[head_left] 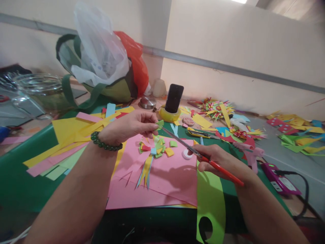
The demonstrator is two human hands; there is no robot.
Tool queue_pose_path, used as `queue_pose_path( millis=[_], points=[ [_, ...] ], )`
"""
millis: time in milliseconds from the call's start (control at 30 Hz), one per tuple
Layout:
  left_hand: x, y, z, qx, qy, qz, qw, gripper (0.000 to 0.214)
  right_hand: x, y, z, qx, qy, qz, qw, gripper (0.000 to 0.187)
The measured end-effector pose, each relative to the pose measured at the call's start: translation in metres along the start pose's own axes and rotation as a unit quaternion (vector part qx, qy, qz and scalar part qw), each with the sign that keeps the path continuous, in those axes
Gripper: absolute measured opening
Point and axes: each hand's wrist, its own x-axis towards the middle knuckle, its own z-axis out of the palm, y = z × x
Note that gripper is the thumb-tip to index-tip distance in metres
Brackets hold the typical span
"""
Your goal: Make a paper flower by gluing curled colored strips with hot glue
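Note:
My left hand pinches a small green paper piece between thumb and fingers; a dark green bead bracelet circles that wrist. My right hand grips red-handled scissors, whose blades point up and left so the tips reach the green piece. Below both hands lies a pink paper sheet carrying a small heap of coloured paper bits and a few thin strips. A white tape roll sits close to my right hand.
A phone stands in a yellow tape roll. Plastic bags sit at the back left, yellow and pink sheets at left. A lime sheet hangs over the front edge. A purple device with cable and paper scraps lie right.

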Motion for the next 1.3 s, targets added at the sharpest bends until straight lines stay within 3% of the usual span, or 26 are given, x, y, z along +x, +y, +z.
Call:
queue_pose_path(
  millis=[933, 1300],
  points=[
    [0.0018, 0.0003, 0.0037, -0.011, 0.008, -0.014, 1.000, 0.031, 0.0017, 0.0011, 0.0012, 0.000, 0.007, -0.005, 1.000, 0.059],
    [0.0036, 0.0014, 0.0075, -0.019, 0.010, -0.031, 0.999, 0.026, 0.0032, 0.0022, 0.0039, 0.022, 0.021, -0.008, 1.000, 0.065]
  ],
)
